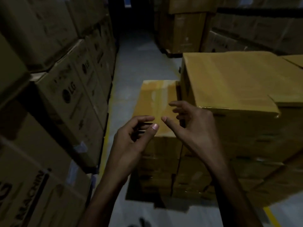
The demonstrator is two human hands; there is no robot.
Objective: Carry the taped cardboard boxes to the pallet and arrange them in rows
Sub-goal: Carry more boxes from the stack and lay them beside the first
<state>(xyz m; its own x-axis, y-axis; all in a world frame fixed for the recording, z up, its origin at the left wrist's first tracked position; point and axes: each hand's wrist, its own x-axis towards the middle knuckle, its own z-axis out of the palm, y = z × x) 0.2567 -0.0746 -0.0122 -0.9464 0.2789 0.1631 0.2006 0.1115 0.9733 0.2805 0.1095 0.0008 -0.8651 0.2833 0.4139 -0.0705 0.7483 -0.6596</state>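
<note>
Dimly, the taped box (155, 99) tops a stack (158, 163) whose base is lost in shadow. Over its near edge, left hand (132, 138) and right hand (195, 126) hover empty, fingers loosely apart. Left of it, cartons (70, 94) read "LG".

Hands: two – left hand (129, 138), right hand (195, 126). Cardboard box tops: three – low box (155, 102) beyond both hands, tall box (229, 82) and corner box (295, 60) right of right hand.

The grey floor (131, 66), marked with a yellow line (105, 145), carries a stack of taped cardboard boxes (229, 128) at right and tall printed cartons (68, 92) at left.
</note>
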